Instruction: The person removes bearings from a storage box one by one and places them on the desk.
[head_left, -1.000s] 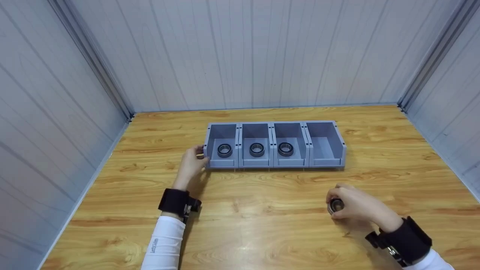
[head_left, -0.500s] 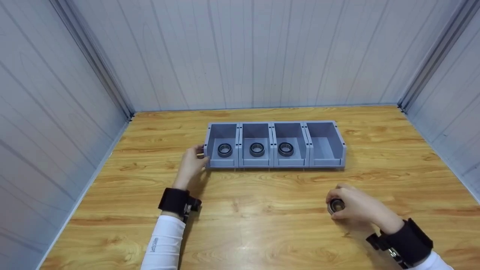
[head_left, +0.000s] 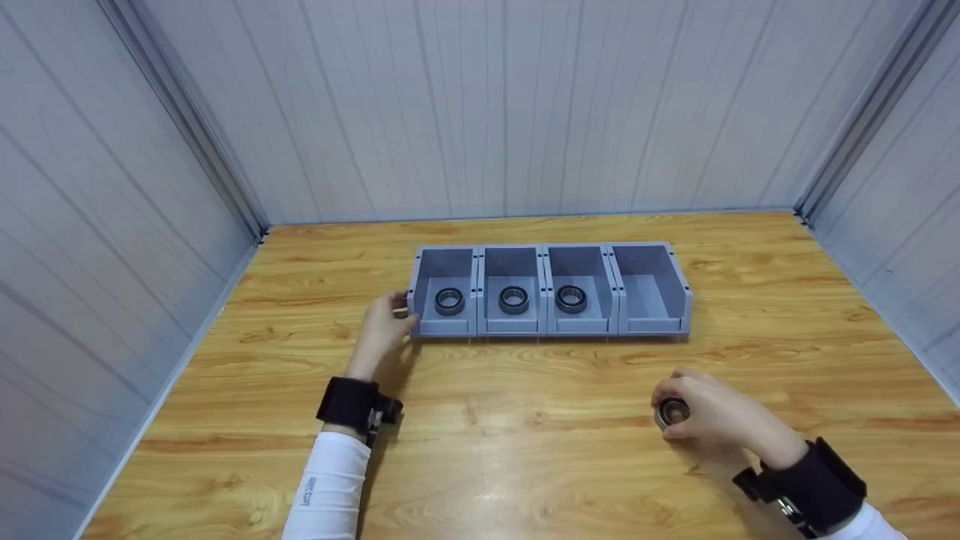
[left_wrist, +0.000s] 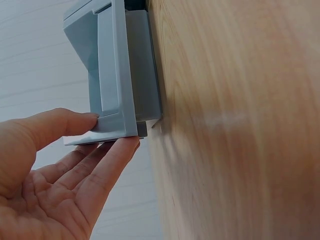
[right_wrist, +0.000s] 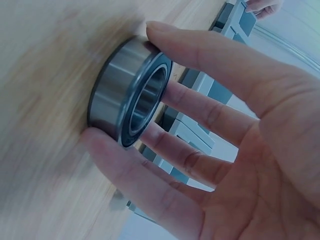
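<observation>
Your left hand (head_left: 382, 328) pinches the grey bin row (head_left: 551, 327) at its nine o'clock end, right hand (head_left: 709, 405) holds a bearing (right_wrist: 112, 92) at the row's four-thirty, on or just above the tabletop (head_left: 525, 450), neither visibly shifted this past second, so probably no progress, just a pause.

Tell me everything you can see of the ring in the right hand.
The ring looks like a bearing: shiny metallic outer band, dark face, bright inner rim, open hole. That face shows in the head view. The right hand grips its outer edge, nearer the camera than the rightmost bin. Whether it touches the table, I can't tell.
</observation>
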